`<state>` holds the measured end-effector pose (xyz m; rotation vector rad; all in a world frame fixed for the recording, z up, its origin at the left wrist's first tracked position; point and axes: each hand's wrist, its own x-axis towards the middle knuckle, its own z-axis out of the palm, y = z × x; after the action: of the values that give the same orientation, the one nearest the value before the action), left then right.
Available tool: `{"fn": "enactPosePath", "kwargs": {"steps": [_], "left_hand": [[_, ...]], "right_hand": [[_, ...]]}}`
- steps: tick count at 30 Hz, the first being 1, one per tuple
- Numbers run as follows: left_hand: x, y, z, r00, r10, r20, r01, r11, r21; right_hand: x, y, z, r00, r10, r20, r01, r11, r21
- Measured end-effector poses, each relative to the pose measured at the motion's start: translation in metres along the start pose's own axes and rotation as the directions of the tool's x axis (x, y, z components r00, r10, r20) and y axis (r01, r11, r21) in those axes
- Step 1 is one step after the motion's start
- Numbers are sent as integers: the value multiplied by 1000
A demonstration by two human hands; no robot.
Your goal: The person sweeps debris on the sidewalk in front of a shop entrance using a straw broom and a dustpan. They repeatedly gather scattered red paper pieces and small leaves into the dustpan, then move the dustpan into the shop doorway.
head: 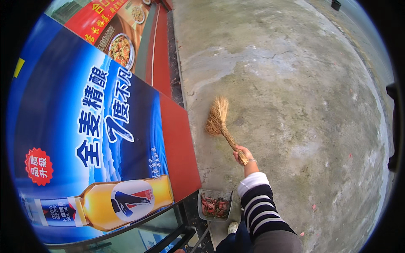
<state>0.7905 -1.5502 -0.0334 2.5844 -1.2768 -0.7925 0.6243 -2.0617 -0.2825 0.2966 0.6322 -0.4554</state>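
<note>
My right hand (245, 155) grips the short bound handle of a straw hand broom (223, 121), whose bristles fan out over the concrete close to the shopfront. Nearer to my feet, a grey dustpan (200, 205) holds red petals or leaves and dark debris (215, 207). Its long thin handle (202, 235) slants down to the picture's bottom edge. Just a sliver of skin, apparently my left hand (179, 250), shows there beside the handle; its grip is cut off from view.
On the left rises a shopfront with a blue beer poster (63, 110), a red panel (178, 151) and a food poster (104, 31). The stained concrete ground (284, 110) bears a few scattered petals (314, 206). My shoe (233, 227) stands beside the dustpan. A dark bin (336, 5) is far off.
</note>
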Motion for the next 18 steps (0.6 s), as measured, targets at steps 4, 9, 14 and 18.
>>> {"fn": "enactPosePath", "kwargs": {"steps": [4, 9, 14, 18], "left_hand": [[19, 7, -13, 992, 11, 127, -6, 999, -36], [45, 0, -16, 950, -120, 288, 241, 869, -432], [58, -2, -19, 949, 307, 69, -240, 850, -469], [50, 5, -31, 931, 149, 333, 82, 804, -589]], "right_hand": [[-92, -12, -55, 989, -111, -102, 124, 983, 135], [-215, 31, -122, 938, -308, -160, 339, 908, 244], [-340, 128, -201, 882, -419, -213, 470, 755, 457], [-431, 231, -257, 788, -545, -286, 606, 607, 513]]}}
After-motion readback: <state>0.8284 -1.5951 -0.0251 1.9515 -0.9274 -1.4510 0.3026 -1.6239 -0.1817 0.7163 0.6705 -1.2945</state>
